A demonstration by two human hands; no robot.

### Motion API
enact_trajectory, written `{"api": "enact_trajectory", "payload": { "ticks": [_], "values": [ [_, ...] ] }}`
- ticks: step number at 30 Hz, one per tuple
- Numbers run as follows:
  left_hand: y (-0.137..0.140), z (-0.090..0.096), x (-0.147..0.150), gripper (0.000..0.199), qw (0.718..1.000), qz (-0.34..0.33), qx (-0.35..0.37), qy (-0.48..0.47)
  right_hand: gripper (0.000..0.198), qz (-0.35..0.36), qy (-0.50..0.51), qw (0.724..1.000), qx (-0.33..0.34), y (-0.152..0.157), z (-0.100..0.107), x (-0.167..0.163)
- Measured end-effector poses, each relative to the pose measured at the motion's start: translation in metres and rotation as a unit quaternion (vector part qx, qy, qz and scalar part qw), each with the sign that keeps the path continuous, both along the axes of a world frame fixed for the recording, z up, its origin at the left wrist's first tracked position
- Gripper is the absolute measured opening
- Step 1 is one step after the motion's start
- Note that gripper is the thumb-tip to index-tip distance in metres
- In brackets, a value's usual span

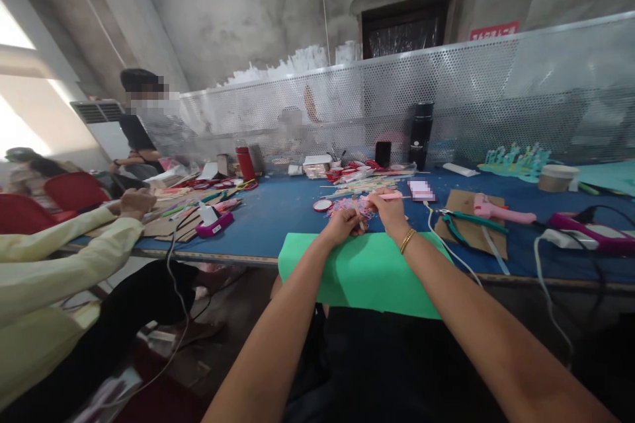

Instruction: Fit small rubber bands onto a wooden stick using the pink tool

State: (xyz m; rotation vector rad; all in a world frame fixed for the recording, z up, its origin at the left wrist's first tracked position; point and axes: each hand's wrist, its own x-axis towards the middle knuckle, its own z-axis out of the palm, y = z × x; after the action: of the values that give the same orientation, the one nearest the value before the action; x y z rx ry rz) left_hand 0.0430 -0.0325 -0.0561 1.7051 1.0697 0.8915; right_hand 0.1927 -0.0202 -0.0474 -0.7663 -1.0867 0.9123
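My right hand (390,213), with a gold bracelet at the wrist, is closed around a slim pink pen-like tool (391,196). Close beside it, my left hand (343,225) has its fingers pinched together; whatever lies between them is too small to make out. Both hands are over the near edge of the blue table, just above a green sheet (367,271) that hangs over my lap. A tangle of small pink and purple pieces (338,203) lies on the table behind my left hand. Left of that pile sits a small round red-rimmed lid (323,205).
Pliers (459,219) and a pink glue gun (501,211) lie on cardboard at right, near a white cable. A black bottle (421,135) and red bottle (245,160) stand at the back. At left, a co-worker's hands (133,203) are over the blue table (282,201).
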Motion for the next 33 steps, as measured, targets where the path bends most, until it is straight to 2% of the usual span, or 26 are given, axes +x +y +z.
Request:
{"api": "enact_trajectory", "payload": {
  "ticks": [6,12,18,23,30,33],
  "values": [
    [-0.0009,0.0009,0.0001,0.032,1.000,-0.003,-0.004,-0.006,0.027,0.068,0.007,0.998,0.002,-0.0055,0.0031,-0.0038],
    [-0.0014,0.0007,0.0002,0.031,1.000,0.005,-0.006,-0.001,0.026,0.019,0.017,1.000,-0.009,-0.0034,0.0033,-0.0007],
    [-0.0017,0.0007,0.0006,0.030,1.000,0.004,-0.009,-0.007,0.026,0.075,0.011,0.997,0.005,-0.0031,0.0014,-0.0032],
    [0.0008,-0.0015,-0.0004,0.029,1.000,0.003,-0.009,-0.010,0.031,0.032,0.031,0.999,-0.016,-0.0038,0.0037,-0.0020],
    [-0.0006,0.0001,0.0002,0.026,1.000,-0.001,-0.007,-0.017,0.031,0.075,0.024,0.997,-0.007,-0.0046,0.0036,-0.0054],
    [-0.0011,0.0006,0.0005,0.026,1.000,-0.001,-0.008,-0.016,0.028,0.052,0.024,0.998,-0.008,-0.0025,0.0024,-0.0042]
  ]
}}
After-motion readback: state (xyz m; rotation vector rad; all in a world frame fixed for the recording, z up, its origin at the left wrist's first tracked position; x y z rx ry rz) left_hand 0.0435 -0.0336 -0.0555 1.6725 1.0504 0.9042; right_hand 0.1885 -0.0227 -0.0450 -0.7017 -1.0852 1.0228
